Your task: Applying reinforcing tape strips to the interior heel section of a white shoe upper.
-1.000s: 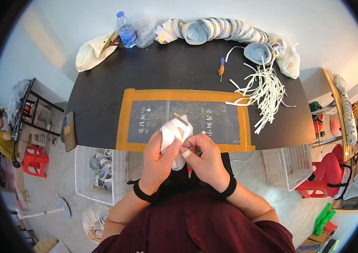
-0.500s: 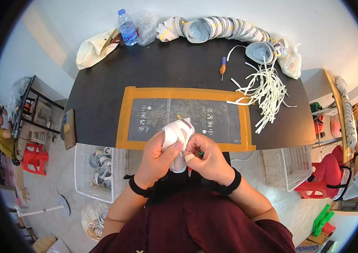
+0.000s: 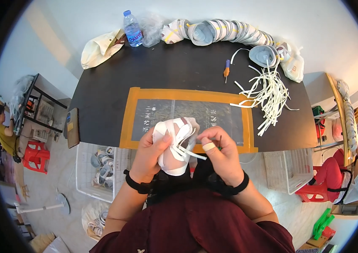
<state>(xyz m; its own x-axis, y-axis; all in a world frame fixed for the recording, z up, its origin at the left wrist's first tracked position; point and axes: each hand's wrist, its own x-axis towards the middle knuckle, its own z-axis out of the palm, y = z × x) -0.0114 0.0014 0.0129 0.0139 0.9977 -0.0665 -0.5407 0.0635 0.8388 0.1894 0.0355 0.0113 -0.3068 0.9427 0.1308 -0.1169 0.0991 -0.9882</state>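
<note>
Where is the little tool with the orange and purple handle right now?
In the head view, the tool lies on the dark table, right of centre, just left of the white laces, beyond the orange-taped sheet.

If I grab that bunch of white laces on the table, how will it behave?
The bunch of white laces will probably droop, since its strands curve loosely. It looks light, being thin strips. Some may tangle, as many cross.

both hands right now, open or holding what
Left hand: closed, holding the pale shoe.
Right hand: closed around a small tool, mostly hidden, a bit of green showing.
</note>
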